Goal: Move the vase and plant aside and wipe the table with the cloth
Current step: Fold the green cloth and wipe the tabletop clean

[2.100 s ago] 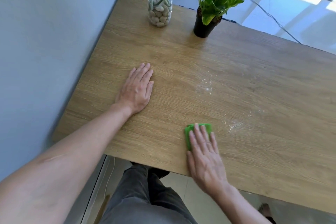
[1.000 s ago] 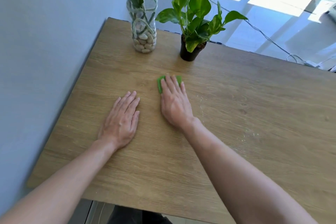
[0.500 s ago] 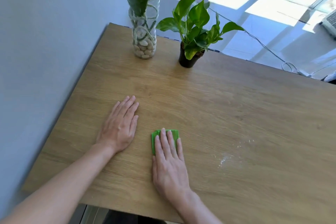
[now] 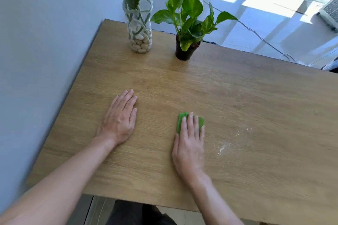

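A folded green cloth (image 4: 181,120) lies on the wooden table (image 4: 256,107), pressed flat under the fingers of my right hand (image 4: 189,144); only its far edge shows. My left hand (image 4: 119,118) rests palm down on the table to the left, fingers together, holding nothing. At the far left corner stands a clear glass vase (image 4: 140,29) with pebbles, stems and a pink flower. Right of it is a green leafy plant (image 4: 188,16) in a small black pot (image 4: 183,51). White dust marks (image 4: 224,147) lie just right of my right hand.
A pale wall (image 4: 42,45) runs along the table's left edge. Beyond the far edge are a sunlit tiled floor and a thin cable (image 4: 263,38). My dark trousers (image 4: 133,213) show below the near edge.
My right hand has slid the cloth to the right, towards the dust marks, after sweeping far and back near. My left hand stays flat in place. The view tilted slightly.
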